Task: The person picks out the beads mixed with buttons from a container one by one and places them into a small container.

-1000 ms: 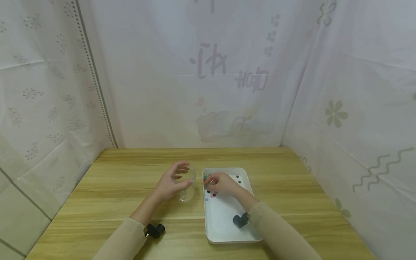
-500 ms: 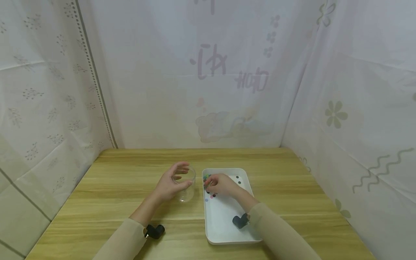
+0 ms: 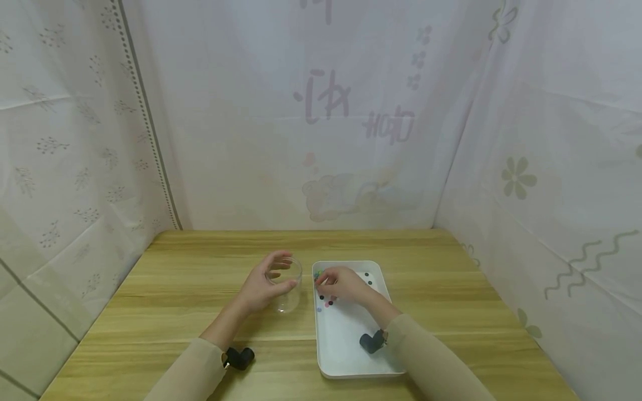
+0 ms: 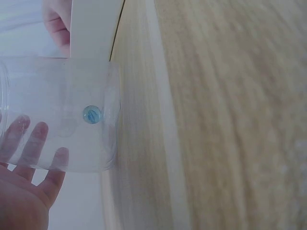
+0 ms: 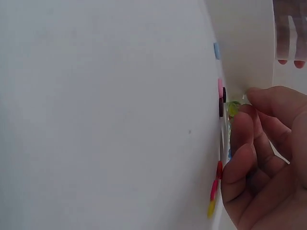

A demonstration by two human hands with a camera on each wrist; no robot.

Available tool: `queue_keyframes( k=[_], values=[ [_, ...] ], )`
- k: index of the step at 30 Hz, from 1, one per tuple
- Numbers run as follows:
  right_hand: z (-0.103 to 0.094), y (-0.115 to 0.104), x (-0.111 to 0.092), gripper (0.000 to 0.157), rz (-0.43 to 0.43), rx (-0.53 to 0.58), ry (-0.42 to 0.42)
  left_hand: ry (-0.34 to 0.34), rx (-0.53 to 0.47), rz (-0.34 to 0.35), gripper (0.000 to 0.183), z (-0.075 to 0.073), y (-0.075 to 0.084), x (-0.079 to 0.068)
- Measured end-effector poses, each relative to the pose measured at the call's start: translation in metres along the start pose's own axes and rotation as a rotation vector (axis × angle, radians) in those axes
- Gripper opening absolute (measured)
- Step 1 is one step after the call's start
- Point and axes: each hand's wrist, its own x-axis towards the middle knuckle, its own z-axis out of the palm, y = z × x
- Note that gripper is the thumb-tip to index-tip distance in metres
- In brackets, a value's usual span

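Observation:
My left hand [image 3: 264, 283] grips a clear plastic jar [image 3: 287, 301] on the table, left of the tray, with fingers and thumb around its upper part. Through its wall in the left wrist view, a glass marble [image 4: 92, 114] with a blue swirl shows near the bottom. My right hand [image 3: 343, 283] is inside the white tray [image 3: 351, 356] at its left wall. In the right wrist view its thumb and forefinger pinch a yellow-green glass marble [image 5: 233, 109], partly hidden by the fingers. Small flat discs lie below, among them a pink disc [image 5: 220, 88] and a light blue disc [image 5: 217, 51].
Two dark discs [image 3: 369, 282] lie near the tray's right side. More marbles and coloured discs crowd its far left corner, partly behind my right hand. A wood-grain table [image 3: 165, 312] carries everything, with patterned curtains [image 3: 251, 167] at the back and sides.
The right fingers have shifted slightly at the tray's left wall, and a black disc beside them shows more fully. The left hand and jar have stayed put.

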Motion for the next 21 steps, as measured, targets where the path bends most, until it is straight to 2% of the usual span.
queue_keyframes(
  k=[14,21],
  values=[
    [-0.015,-0.008,-0.006,0.014,0.021,0.041,0.068,0.003,-0.005,-0.003,0.065,0.000,0.000,-0.001],
    [-0.020,-0.007,-0.007,0.019,0.030,0.071,0.137,0.007,0.000,-0.008,0.066,0.001,-0.001,0.000]
  ],
)
